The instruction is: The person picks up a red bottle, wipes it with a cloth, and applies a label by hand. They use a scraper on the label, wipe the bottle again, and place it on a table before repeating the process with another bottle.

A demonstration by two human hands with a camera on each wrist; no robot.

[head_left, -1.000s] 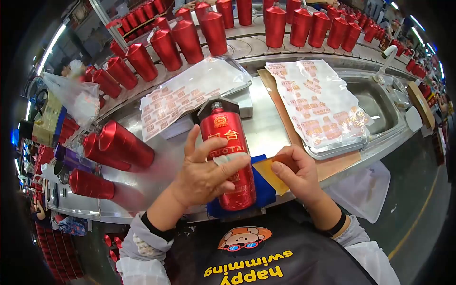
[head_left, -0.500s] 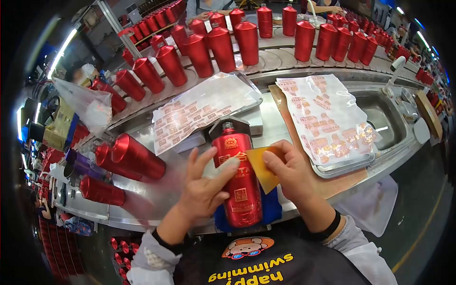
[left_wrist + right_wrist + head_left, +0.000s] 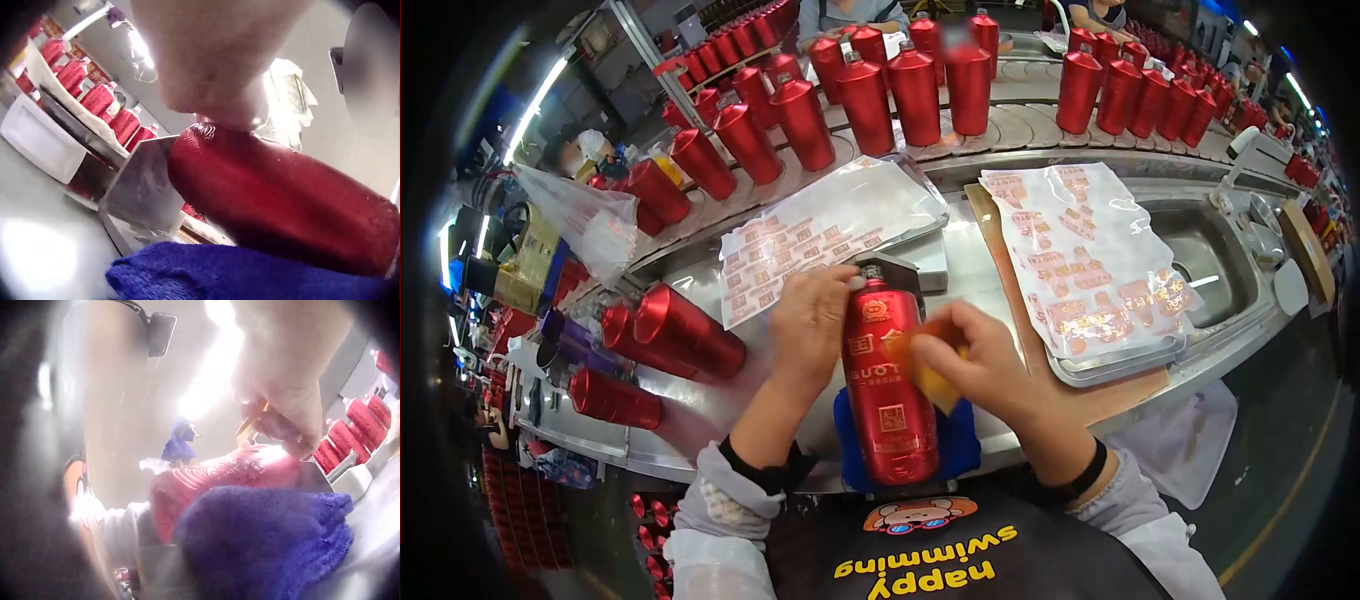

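A red bottle with gold lettering (image 3: pixel 888 385) lies in front of the person, its neck towards the far side, on a blue cloth (image 3: pixel 961 436). The left hand (image 3: pixel 808 325) grips the bottle's neck end; in the left wrist view the hand (image 3: pixel 215 62) covers the neck above the red body (image 3: pixel 281 194). The right hand (image 3: pixel 990 375) pinches a yellow scraper (image 3: pixel 941 388) over the bottle's right side, blurred in the head view. The right wrist view shows the scraper (image 3: pixel 253 425) at the bottle's surface (image 3: pixel 219 475), with the right hand (image 3: pixel 281 394) above.
Printed label sheets (image 3: pixel 1090 265) lie on a tray at right, beside a sink (image 3: pixel 1210 262); more sheets (image 3: pixel 830 225) rest on a tray behind the bottle. Three red bottles (image 3: pixel 692 330) lie at left. Red bottles (image 3: pixel 918 100) stand along a conveyor (image 3: pixel 1015 125) at the back.
The left hand has moved from the bottle's lettering up to its neck. The right hand, holding the scraper, has moved left onto the bottle. Bottles on the conveyor have shifted right.
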